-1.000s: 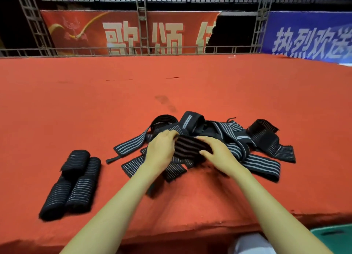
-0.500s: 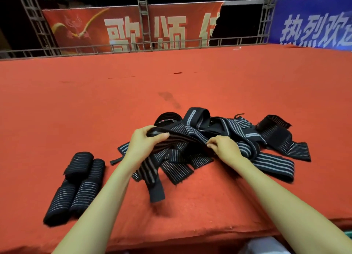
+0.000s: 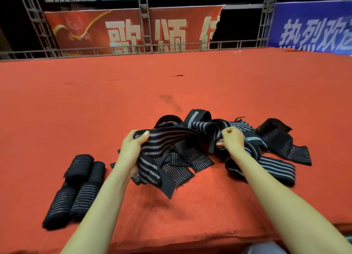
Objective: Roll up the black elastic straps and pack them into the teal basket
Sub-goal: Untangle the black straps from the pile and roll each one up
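The left grip (image 3: 133,149) is clutching a striped black elastic strap (image 3: 167,139), the right grip (image 3: 231,139) pinching what looks like its far end above the tangled pile (image 3: 266,158) on the red platform (image 3: 171,82) (finished rolls (image 3: 76,187) are lying left). Seemingly untangling; next, pulling it free for rolling.

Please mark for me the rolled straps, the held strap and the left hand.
rolled straps (image 3: 83,196), head view, striped side of one roll.
held strap (image 3: 167,140), head view, its stretched striped middle.
left hand (image 3: 131,147), head view, middle of the hand.
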A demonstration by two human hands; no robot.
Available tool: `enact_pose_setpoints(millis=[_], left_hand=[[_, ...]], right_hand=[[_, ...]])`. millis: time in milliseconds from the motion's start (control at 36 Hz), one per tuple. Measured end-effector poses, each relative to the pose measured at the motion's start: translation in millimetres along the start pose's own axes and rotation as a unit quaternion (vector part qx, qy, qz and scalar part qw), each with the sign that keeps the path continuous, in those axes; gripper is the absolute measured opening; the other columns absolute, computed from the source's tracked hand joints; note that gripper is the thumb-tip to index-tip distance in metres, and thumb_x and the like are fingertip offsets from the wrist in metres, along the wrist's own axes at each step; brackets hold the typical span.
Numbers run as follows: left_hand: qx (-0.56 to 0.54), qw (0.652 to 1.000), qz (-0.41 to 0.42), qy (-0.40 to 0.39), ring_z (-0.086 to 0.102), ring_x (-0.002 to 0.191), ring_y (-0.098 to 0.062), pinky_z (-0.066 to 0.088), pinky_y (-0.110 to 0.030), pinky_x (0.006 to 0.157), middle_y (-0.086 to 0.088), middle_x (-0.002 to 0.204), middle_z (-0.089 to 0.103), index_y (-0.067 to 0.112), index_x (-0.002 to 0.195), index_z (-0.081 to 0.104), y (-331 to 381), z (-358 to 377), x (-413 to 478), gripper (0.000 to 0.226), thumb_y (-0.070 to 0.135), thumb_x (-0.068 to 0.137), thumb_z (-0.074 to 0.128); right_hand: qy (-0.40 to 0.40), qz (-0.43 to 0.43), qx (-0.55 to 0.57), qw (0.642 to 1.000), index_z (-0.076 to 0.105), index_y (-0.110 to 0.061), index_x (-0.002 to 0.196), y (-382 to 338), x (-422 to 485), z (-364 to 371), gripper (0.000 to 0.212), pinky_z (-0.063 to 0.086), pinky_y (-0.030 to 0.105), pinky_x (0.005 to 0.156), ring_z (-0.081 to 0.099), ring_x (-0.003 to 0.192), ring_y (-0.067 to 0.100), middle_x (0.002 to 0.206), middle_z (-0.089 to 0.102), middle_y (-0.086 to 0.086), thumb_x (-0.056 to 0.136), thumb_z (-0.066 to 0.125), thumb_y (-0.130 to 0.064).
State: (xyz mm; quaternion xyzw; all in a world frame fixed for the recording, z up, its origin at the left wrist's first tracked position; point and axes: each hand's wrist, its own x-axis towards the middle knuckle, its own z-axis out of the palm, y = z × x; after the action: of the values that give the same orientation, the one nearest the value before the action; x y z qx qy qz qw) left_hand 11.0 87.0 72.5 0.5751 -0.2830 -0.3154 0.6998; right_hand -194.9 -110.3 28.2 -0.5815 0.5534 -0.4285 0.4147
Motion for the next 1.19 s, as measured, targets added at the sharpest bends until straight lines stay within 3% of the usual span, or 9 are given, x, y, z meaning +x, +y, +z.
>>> enact_pose_setpoints(millis=[83, 167, 250, 306, 417, 583, 750, 972, 1194], left_hand=[[-0.055, 0.998, -0.004, 0.033, 0.067, 0.076, -0.023, 0.056, -0.038, 0.071, -0.012, 0.089, 0.067, 0.008, 0.099, 0.057, 13, -4, 2, 0.007, 0.012, 0.093, 0.057], [-0.034, 0.999, 0.010, 0.036, 0.066, 0.084, -0.029, 0.054, -0.047, 0.080, -0.014, 0.092, 0.066, 0.010, 0.097, 0.057, 27, -15, 3, 0.007, 0.016, 0.093, 0.057], [-0.001, 1.000, 0.030, -0.002, 0.064, 0.067, -0.021, 0.055, -0.034, 0.064, -0.009, 0.080, 0.064, 0.011, 0.092, 0.054, 36, -17, -5, 0.006, 0.017, 0.094, 0.057], [-0.007, 0.999, 0.040, -0.032, 0.063, 0.061, -0.018, 0.054, -0.028, 0.055, -0.007, 0.075, 0.063, 0.009, 0.096, 0.054, 41, -16, -12, 0.007, 0.016, 0.094, 0.056], [-0.021, 0.994, 0.042, -0.101, 0.064, 0.061, -0.018, 0.055, -0.028, 0.055, -0.006, 0.073, 0.064, 0.011, 0.089, 0.052, 51, -16, -22, 0.006, 0.015, 0.094, 0.055], [0.020, 0.979, 0.054, -0.193, 0.065, 0.065, -0.017, 0.055, -0.026, 0.059, -0.005, 0.075, 0.065, 0.010, 0.087, 0.052, 63, -23, -37, 0.006, 0.010, 0.092, 0.055], [0.247, 0.951, 0.175, -0.069, 0.059, 0.073, -0.008, 0.049, -0.022, 0.070, 0.004, 0.081, 0.063, 0.017, 0.088, 0.059, 53, -53, -24, 0.021, 0.009, 0.078, 0.075], [0.509, 0.851, 0.131, -0.008, 0.061, 0.085, -0.022, 0.039, -0.029, 0.069, 0.002, 0.082, 0.067, 0.025, 0.079, 0.058, -6, -79, -17, 0.016, 0.016, 0.079, 0.071], [0.549, 0.834, 0.053, -0.010, 0.060, 0.085, -0.021, 0.043, -0.032, 0.072, 0.001, 0.085, 0.064, 0.020, 0.083, 0.055, -32, -90, -21, 0.019, 0.033, 0.085, 0.068]], right_hand=[[0.014, 0.031, 0.073, 0.997, 0.047, -0.010, 0.066, -2, 2, 0, 0.028, 0.059, 0.045, 0.069, 0.068, 0.056, 0.026, 0.066, 0.064, 0.016, 0.093, 0.040, -0.006], [0.007, -0.011, -0.017, 1.000, 0.058, -0.006, 0.079, 3, 3, 2, 0.022, 0.059, 0.041, 0.068, 0.067, 0.055, 0.020, 0.068, 0.065, 0.011, 0.092, 0.041, -0.009], [-0.077, -0.091, -0.211, 0.970, 0.067, -0.012, 0.103, -1, -7, 8, 0.021, 0.051, 0.040, 0.089, 0.064, 0.098, 0.029, 0.103, 0.069, 0.011, 0.087, 0.052, -0.012], [-0.159, -0.164, -0.289, 0.930, 0.057, -0.015, 0.128, -6, -19, 12, 0.051, 0.040, 0.038, 0.104, 0.048, 0.125, 0.029, 0.130, 0.057, 0.010, 0.077, 0.058, -0.012], [-0.374, -0.275, -0.201, 0.863, 0.034, -0.030, 0.144, -33, -63, 15, 0.082, 0.016, 0.023, 0.112, 0.014, 0.139, 0.005, 0.144, 0.025, -0.015, 0.069, 0.061, -0.015], [-0.523, -0.229, -0.029, 0.820, 0.042, -0.026, 0.143, -64, -95, 11, 0.067, 0.038, 0.024, 0.106, 0.046, 0.129, 0.004, 0.143, 0.046, -0.015, 0.083, 0.056, 0.002], [-0.423, -0.239, 0.042, 0.873, 0.060, -0.009, 0.092, -72, -97, -15, 0.004, 0.047, 0.023, 0.079, 0.058, 0.084, 0.006, 0.089, 0.063, -0.001, 0.090, 0.062, -0.006], [-0.112, -0.413, -0.207, 0.880, 0.070, -0.015, 0.095, -73, -83, -53, 0.011, 0.043, 0.034, 0.086, 0.060, 0.091, 0.019, 0.094, 0.068, 0.001, 0.086, 0.069, -0.020], [-0.047, -0.362, -0.305, 0.880, 0.072, -0.022, 0.096, -42, -79, -76, 0.016, 0.041, 0.039, 0.089, 0.061, 0.093, 0.022, 0.093, 0.069, -0.002, 0.084, 0.070, -0.033]])
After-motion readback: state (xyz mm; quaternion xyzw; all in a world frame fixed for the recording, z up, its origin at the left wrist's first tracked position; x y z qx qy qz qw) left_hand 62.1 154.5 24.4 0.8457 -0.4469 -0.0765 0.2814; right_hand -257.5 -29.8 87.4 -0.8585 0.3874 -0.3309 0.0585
